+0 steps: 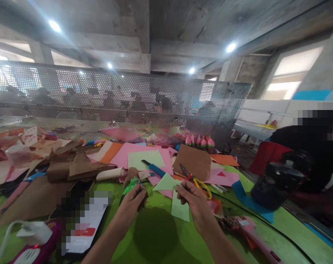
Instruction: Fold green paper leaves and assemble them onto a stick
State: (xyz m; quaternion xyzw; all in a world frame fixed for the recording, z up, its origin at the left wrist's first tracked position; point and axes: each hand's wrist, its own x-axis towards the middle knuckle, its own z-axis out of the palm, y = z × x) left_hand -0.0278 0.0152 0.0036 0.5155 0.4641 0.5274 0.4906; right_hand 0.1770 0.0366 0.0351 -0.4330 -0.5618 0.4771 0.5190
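My left hand [135, 198] is closed, its fingers curled and pinched together above the green tabletop [155, 234]. What it holds, if anything, is hidden. A shiny green crinkled thing [132, 184] lies just behind it. My right hand [189, 192] pinches at the right end of a folded piece of pale green paper [167, 182]. Under that hand a pale green paper strip [180, 209] lies on the table. Beyond the hands are a blue utility knife [156, 169] and scissors with yellow handles [203, 186], partly hidden by the right hand.
Brown, pink and orange paper sheets [192, 161] cover the back. At left lie a lit phone [89, 227] and a power strip [53, 236] with a white plug. A pink glue gun [254, 233] and a dark jug [276, 183] stand right. A person [314, 146] sits beyond.
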